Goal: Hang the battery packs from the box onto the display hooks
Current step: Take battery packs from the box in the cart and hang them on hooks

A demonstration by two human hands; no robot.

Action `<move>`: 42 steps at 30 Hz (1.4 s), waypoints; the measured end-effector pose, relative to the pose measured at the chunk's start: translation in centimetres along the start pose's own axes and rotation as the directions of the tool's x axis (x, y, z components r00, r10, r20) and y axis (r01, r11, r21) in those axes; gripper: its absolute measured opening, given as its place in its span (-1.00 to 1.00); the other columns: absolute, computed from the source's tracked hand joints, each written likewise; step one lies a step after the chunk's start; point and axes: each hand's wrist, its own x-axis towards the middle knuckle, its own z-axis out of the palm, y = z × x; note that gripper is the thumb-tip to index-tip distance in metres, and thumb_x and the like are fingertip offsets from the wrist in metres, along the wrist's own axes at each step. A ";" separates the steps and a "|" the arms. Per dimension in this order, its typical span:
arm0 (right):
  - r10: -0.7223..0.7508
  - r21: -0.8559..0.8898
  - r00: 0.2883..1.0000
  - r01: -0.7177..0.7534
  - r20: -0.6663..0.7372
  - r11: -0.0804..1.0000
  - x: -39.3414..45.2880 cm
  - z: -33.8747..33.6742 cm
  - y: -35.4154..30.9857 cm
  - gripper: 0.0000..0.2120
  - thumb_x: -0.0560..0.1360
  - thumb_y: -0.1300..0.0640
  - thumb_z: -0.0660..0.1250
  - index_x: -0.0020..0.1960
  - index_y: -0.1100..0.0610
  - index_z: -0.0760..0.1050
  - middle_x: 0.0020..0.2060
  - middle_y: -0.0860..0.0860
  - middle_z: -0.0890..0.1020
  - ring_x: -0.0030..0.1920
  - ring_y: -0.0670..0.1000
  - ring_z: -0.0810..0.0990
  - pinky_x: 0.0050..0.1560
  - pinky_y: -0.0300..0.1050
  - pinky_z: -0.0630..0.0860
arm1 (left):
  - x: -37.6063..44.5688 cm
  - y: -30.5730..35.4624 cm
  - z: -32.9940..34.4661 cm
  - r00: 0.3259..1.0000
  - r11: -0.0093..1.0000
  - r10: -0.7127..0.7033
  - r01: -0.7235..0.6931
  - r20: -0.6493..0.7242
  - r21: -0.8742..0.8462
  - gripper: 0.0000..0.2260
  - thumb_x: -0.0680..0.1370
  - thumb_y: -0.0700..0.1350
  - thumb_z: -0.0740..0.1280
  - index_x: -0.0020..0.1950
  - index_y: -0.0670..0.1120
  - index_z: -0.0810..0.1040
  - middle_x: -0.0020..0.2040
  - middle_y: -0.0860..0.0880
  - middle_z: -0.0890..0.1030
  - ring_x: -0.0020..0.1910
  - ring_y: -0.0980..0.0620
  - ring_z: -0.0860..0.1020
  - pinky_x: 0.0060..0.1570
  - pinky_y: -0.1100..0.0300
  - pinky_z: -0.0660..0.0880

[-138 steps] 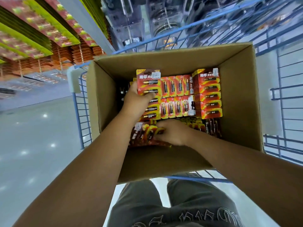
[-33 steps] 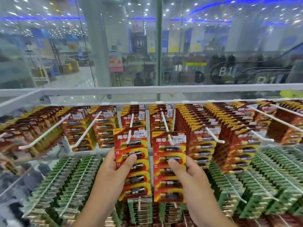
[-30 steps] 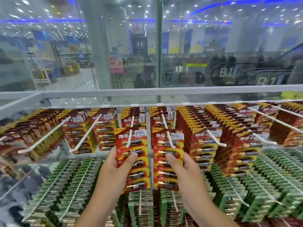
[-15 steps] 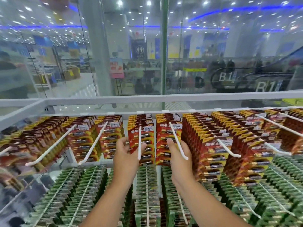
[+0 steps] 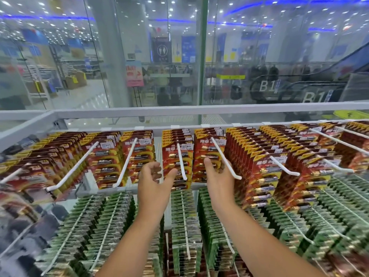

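Two red-and-yellow battery packs hang at the front of neighbouring white display hooks: one pack (image 5: 171,156) on the left hook (image 5: 182,166), the other pack (image 5: 203,148) on the right hook (image 5: 226,159). My left hand (image 5: 153,178) is just left of the first pack, its fingers loosely curled and holding nothing. My right hand (image 5: 219,178) is below the second pack. Its thumb lies in front of the pack's lower part and its fingers are relaxed under the hook. The box is out of view.
More red packs (image 5: 265,160) fill the hooks on both sides. A row of green packs (image 5: 111,216) hangs below. The long white hook tips (image 5: 293,172) stick out toward me. A white rail (image 5: 179,111) and a glass wall stand behind the display.
Both packs were slid back along their hooks. My left hand has let go and drawn back toward me. My right hand has eased off its pack too.
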 end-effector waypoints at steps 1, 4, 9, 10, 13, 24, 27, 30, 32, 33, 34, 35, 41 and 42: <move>-0.001 -0.030 1.000 0.001 0.008 1.000 -0.5 -0.1 0.1 -0.32 0.59 -0.17 0.41 0.60 0.00 0.25 0.45 -0.06 0.40 0.45 0.03 0.40 0.30 -0.12 0.32 | -0.2 -0.2 -0.4 1.000 1.000 -0.007 0.007 0.012 0.005 -0.60 0.53 0.08 0.52 0.28 0.09 0.44 0.20 0.09 0.53 0.17 0.06 0.54 0.12 0.11 0.52; 0.023 -0.090 0.999 -0.019 0.040 0.996 -2.2 -0.8 0.1 -0.26 0.61 -0.15 0.39 0.66 -0.02 0.13 0.59 -0.06 0.26 0.58 0.07 0.28 0.37 -0.08 0.28 | -1.3 -0.9 -1.7 0.998 1.000 -0.027 0.027 0.048 0.017 -0.56 0.55 0.13 0.49 0.35 0.09 0.44 0.27 0.12 0.52 0.20 0.09 0.54 0.14 0.10 0.50; 0.049 -0.150 0.993 -0.033 0.104 0.988 -5.7 -2.8 0.7 -0.31 0.61 -0.17 0.38 0.64 -0.13 0.15 0.49 -0.14 0.31 0.50 -0.05 0.32 0.39 -0.06 0.31 | -4.1 -2.2 -3.2 0.987 0.997 -0.075 0.078 0.143 -0.019 -0.64 0.57 0.16 0.45 0.30 0.19 0.45 0.20 0.27 0.50 0.17 0.22 0.53 0.12 0.14 0.44; 0.068 -0.146 0.991 -0.050 0.118 0.988 -6.3 -3.2 0.8 -0.34 0.61 -0.19 0.38 0.62 -0.15 0.19 0.51 -0.14 0.32 0.48 -0.08 0.32 0.41 -0.05 0.32 | -4.7 -2.5 -3.3 0.983 0.997 -0.075 0.080 0.168 -0.023 -0.65 0.57 0.17 0.44 0.30 0.20 0.45 0.20 0.30 0.49 0.18 0.22 0.53 0.10 0.18 0.45; 0.103 -0.112 0.980 -0.085 0.172 0.990 -8.0 -4.8 1.3 -0.56 0.61 -0.17 0.38 0.43 -0.22 0.34 0.39 -0.21 0.45 0.40 -0.11 0.44 0.40 -0.03 0.40 | -6.6 -2.9 -3.2 0.963 0.995 -0.086 0.096 0.254 -0.027 -0.70 0.59 0.17 0.41 0.29 0.21 0.48 0.20 0.31 0.50 0.12 0.35 0.51 -0.06 0.34 0.43; 0.133 -0.086 0.984 -0.123 0.116 0.989 -12.9 -18.8 2.9 -0.66 0.63 -0.09 0.37 0.39 -0.10 0.47 0.19 -0.23 0.57 0.20 -0.25 0.54 0.02 -0.34 0.44 | -16.2 -0.5 1.6 0.882 0.994 -0.112 0.101 0.458 0.048 -0.72 0.62 0.19 0.36 0.31 0.23 0.49 0.24 0.32 0.49 0.16 0.29 0.53 0.10 0.10 0.43; 0.154 -0.035 0.986 -0.152 0.060 0.988 -14.2 -25.5 3.4 -0.71 0.65 -0.03 0.37 0.35 -0.05 0.51 0.17 -0.19 0.59 0.21 -0.18 0.57 -0.02 -0.37 0.50 | -20.7 0.8 5.1 0.854 0.995 -0.099 0.086 0.510 0.050 -0.77 0.62 0.18 0.36 0.27 0.24 0.51 0.23 0.30 0.51 0.16 0.28 0.54 0.09 0.09 0.42; 0.151 -0.033 0.988 -0.152 -0.018 0.988 -15.8 -33.6 4.7 -0.76 0.63 -0.03 0.40 0.29 -0.08 0.54 0.17 -0.15 0.63 0.23 -0.10 0.60 0.15 -0.17 0.55 | -26.3 1.7 9.9 0.834 0.998 -0.048 0.020 0.549 0.058 -0.77 0.62 0.12 0.38 0.27 0.17 0.53 0.19 0.24 0.56 0.02 0.36 0.56 -0.05 0.35 0.46; 0.141 -0.022 0.987 -0.143 -0.075 0.989 -17.2 -39.8 5.6 -0.81 0.62 0.00 0.42 0.22 -0.10 0.56 0.16 -0.09 0.65 0.21 -0.06 0.62 0.21 -0.09 0.54 | -30.7 2.0 13.8 0.819 0.999 -0.019 -0.011 0.574 0.050 -0.79 0.62 0.05 0.41 0.24 0.10 0.56 0.15 0.16 0.62 -0.11 0.38 0.59 -0.17 0.47 0.46; 0.146 -0.019 0.984 -0.148 -0.098 0.989 -17.9 -43.0 6.0 -0.84 0.62 0.01 0.43 0.19 -0.11 0.56 0.15 -0.07 0.66 0.19 -0.05 0.63 0.20 -0.11 0.54 | -33.1 2.1 15.8 0.809 0.999 -0.020 -0.008 0.588 0.046 -0.82 0.62 0.03 0.42 0.21 0.10 0.58 0.14 0.10 0.64 -0.14 0.34 0.61 -0.16 0.41 0.49; 0.156 -0.017 0.981 -0.159 -0.119 0.987 -18.8 -46.2 6.3 -0.85 0.61 0.00 0.44 0.17 -0.11 0.56 0.13 -0.05 0.65 0.18 -0.04 0.63 0.19 -0.13 0.53 | -35.6 2.4 17.8 0.798 0.999 -0.036 0.009 0.601 0.048 -0.86 0.61 0.03 0.43 0.16 0.11 0.58 0.13 0.05 0.66 -0.11 0.24 0.64 -0.13 0.29 0.52; 0.168 -0.022 0.976 -0.172 -0.140 0.985 -19.7 -49.4 6.5 -0.83 0.59 -0.03 0.45 0.16 -0.11 0.57 0.12 -0.03 0.65 0.17 -0.03 0.63 0.18 -0.14 0.52 | -38.1 2.8 19.7 0.782 0.998 -0.061 0.031 0.620 0.059 -0.88 0.61 0.04 0.44 0.11 0.12 0.57 0.12 0.03 0.67 -0.07 0.14 0.66 -0.12 0.18 0.53; 0.216 -0.052 0.933 -0.241 -0.289 0.969 -23.3 -65.9 7.6 -0.86 0.59 0.04 0.46 0.13 -0.01 0.59 -0.02 -0.08 0.67 -0.04 -0.20 0.65 -0.03 -0.36 0.53 | -51.0 5.2 30.5 0.682 0.997 -0.072 0.060 0.728 0.043 -0.86 0.61 -0.01 0.45 0.15 0.07 0.58 0.07 0.07 0.66 -0.17 0.18 0.63 -0.11 0.18 0.59; 0.216 -0.061 0.922 -0.248 -0.320 0.967 -23.5 -68.0 7.8 -0.89 0.60 0.12 0.44 0.12 0.02 0.60 -0.05 -0.12 0.67 -0.09 -0.27 0.64 -0.10 -0.46 0.48 | -52.5 5.5 32.0 0.664 0.997 -0.075 0.066 0.744 0.042 -0.85 0.61 -0.03 0.44 0.17 0.05 0.58 0.06 0.09 0.65 -0.17 0.19 0.62 -0.11 0.18 0.58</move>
